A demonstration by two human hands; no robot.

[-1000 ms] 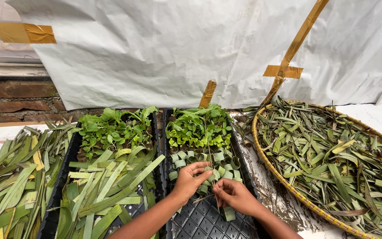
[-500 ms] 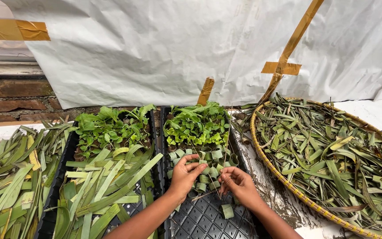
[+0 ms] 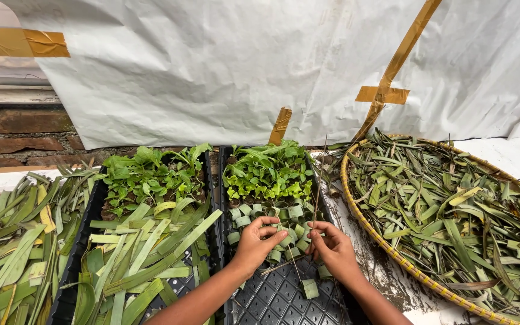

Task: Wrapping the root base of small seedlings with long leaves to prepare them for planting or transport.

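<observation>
My left hand [image 3: 256, 242] and my right hand [image 3: 332, 248] meet over a black seedling tray [image 3: 284, 298], fingers pinched on small rolled leaf cups [image 3: 284, 238] set in its cells. More green leaf cups [image 3: 246, 215] stand in rows just beyond my fingers, and one lies alone lower down [image 3: 310, 288]. Green seedlings [image 3: 269, 170] fill the tray's far end. A thin stick [image 3: 317, 186] rises near my right hand.
A second black tray [image 3: 82, 241] to the left holds seedlings [image 3: 148, 174] and long cut leaf strips [image 3: 145, 253]. More leaf strips [image 3: 7, 253] lie piled at far left. A round woven basket [image 3: 392, 253] of dry leaf pieces sits on the right. White sheeting [image 3: 242, 66] hangs behind.
Both hands have shifted slightly up the tray toward the rows of leaf cups, and the view has tilted so the trays sit a little higher.
</observation>
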